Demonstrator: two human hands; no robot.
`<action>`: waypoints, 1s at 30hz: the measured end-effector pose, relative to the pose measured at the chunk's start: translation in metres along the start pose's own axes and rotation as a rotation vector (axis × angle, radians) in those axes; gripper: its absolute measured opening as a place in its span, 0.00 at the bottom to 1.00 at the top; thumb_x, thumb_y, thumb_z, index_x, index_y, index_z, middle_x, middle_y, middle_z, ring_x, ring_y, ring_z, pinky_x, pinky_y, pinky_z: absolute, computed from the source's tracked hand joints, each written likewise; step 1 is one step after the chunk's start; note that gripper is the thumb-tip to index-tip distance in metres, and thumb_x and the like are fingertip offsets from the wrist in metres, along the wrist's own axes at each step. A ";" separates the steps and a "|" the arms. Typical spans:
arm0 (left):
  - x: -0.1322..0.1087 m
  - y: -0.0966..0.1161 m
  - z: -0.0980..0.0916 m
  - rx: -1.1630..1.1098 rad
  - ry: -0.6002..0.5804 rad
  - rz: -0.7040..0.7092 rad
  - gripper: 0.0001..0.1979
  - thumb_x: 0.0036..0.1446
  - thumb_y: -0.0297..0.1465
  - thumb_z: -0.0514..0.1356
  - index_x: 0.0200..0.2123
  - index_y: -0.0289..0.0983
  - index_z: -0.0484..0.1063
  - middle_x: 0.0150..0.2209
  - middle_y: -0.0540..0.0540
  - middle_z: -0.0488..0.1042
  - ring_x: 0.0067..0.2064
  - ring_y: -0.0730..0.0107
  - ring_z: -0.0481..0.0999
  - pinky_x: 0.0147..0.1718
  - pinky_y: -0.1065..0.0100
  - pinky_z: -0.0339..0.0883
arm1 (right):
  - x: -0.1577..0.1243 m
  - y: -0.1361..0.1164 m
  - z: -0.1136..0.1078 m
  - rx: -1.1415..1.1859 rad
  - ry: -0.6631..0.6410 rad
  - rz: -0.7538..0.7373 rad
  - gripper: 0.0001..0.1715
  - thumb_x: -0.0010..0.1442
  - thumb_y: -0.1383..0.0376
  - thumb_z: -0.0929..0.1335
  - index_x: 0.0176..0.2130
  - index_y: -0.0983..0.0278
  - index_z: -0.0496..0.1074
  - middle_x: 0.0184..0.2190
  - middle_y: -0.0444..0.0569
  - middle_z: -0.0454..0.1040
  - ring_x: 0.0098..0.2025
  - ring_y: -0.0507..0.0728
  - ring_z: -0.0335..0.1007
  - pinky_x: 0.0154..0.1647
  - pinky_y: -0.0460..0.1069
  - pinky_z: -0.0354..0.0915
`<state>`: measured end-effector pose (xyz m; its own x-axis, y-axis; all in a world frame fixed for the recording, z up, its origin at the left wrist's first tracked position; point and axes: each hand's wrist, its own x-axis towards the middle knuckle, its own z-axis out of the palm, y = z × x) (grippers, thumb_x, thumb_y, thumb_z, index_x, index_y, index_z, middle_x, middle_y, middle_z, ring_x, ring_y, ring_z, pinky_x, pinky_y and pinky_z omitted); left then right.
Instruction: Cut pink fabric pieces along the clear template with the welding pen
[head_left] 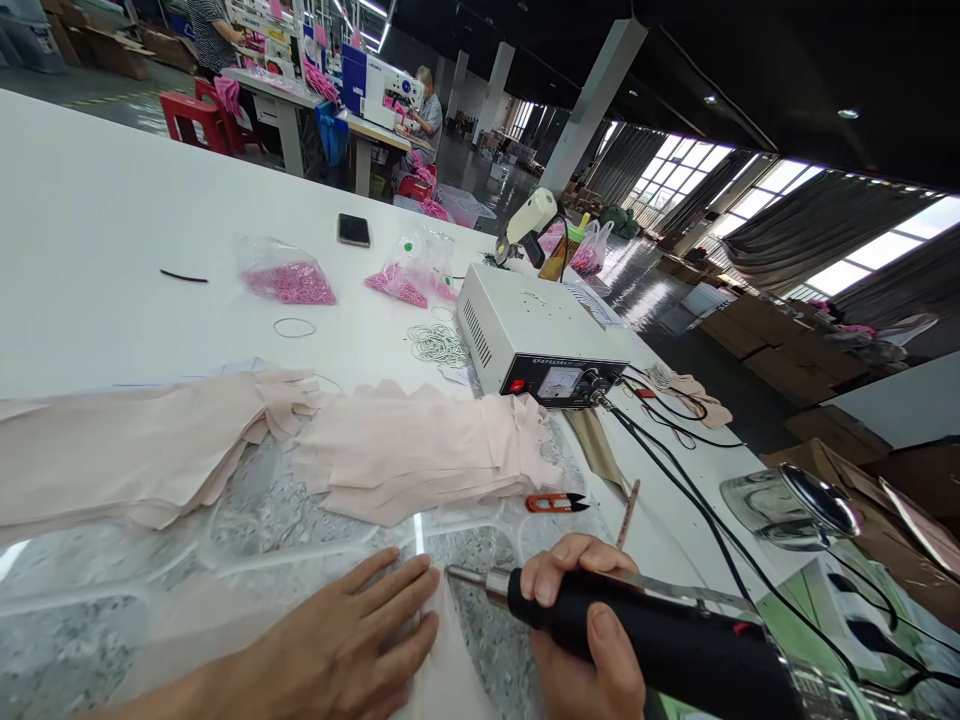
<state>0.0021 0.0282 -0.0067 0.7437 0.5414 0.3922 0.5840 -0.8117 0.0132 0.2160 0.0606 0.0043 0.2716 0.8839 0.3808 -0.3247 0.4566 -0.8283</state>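
Note:
My right hand [581,625] is wrapped round a black hand-held cutting tool [660,640] whose metal tip points left, close to my left fingertips. My left hand [352,640] lies flat with fingers stretched out, pressing a pale pink fabric piece [442,660] onto a glass plate [285,520] over speckled stone. Two stacks of pale pink fabric pieces [405,445] lie across the plate behind my hands. Small orange-handled snips [553,502] rest just beyond the tool's tip.
A white control box [529,335] with a dial and cables stands at centre right. Bags of pink rings [289,280], loose white rings [436,343] and a phone [353,230] lie farther back. A metal lamp [795,505] sits at right. People work at sewing machines in the background.

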 end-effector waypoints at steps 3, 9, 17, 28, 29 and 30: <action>-0.001 0.000 0.001 0.002 -0.025 0.006 0.15 0.73 0.32 0.51 0.53 0.38 0.75 0.54 0.43 0.78 0.58 0.61 0.76 0.59 0.63 0.67 | 0.000 0.000 0.000 -0.006 -0.015 -0.010 0.08 0.58 0.59 0.68 0.37 0.59 0.74 0.29 0.43 0.68 0.21 0.50 0.67 0.22 0.48 0.69; 0.000 0.000 0.000 -0.011 -0.033 0.015 0.14 0.71 0.31 0.54 0.55 0.36 0.74 0.55 0.41 0.78 0.59 0.59 0.75 0.60 0.62 0.66 | -0.004 0.001 -0.004 -0.017 -0.070 0.020 0.07 0.61 0.59 0.68 0.38 0.59 0.72 0.31 0.42 0.67 0.24 0.50 0.69 0.25 0.49 0.71; 0.000 0.001 0.001 -0.031 0.012 -0.014 0.14 0.73 0.35 0.54 0.53 0.38 0.75 0.54 0.44 0.79 0.58 0.62 0.76 0.60 0.65 0.65 | -0.001 -0.001 0.001 -0.031 -0.090 -0.018 0.05 0.61 0.60 0.69 0.36 0.59 0.72 0.30 0.42 0.68 0.23 0.50 0.70 0.25 0.48 0.72; -0.002 0.004 0.005 -0.002 0.035 -0.028 0.15 0.74 0.34 0.51 0.52 0.38 0.76 0.54 0.44 0.79 0.58 0.61 0.76 0.59 0.63 0.66 | -0.002 0.003 0.002 -0.021 -0.108 -0.027 0.05 0.62 0.60 0.67 0.38 0.57 0.72 0.31 0.42 0.67 0.22 0.50 0.68 0.23 0.49 0.72; -0.002 0.005 0.005 -0.002 0.033 -0.020 0.15 0.74 0.34 0.50 0.52 0.38 0.76 0.54 0.44 0.79 0.58 0.61 0.76 0.59 0.63 0.66 | -0.002 0.003 0.002 -0.019 -0.109 -0.029 0.05 0.62 0.60 0.68 0.38 0.57 0.72 0.31 0.42 0.67 0.22 0.50 0.68 0.23 0.49 0.72; -0.002 0.005 0.006 -0.003 0.031 -0.022 0.15 0.74 0.34 0.50 0.52 0.38 0.75 0.54 0.44 0.79 0.58 0.61 0.76 0.59 0.62 0.65 | -0.002 0.004 0.002 -0.016 -0.111 -0.027 0.05 0.62 0.59 0.68 0.38 0.58 0.72 0.31 0.42 0.67 0.23 0.50 0.68 0.24 0.49 0.72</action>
<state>0.0054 0.0243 -0.0130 0.7202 0.5518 0.4205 0.5990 -0.8004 0.0244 0.2126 0.0609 0.0014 0.1781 0.8776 0.4451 -0.3036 0.4793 -0.8234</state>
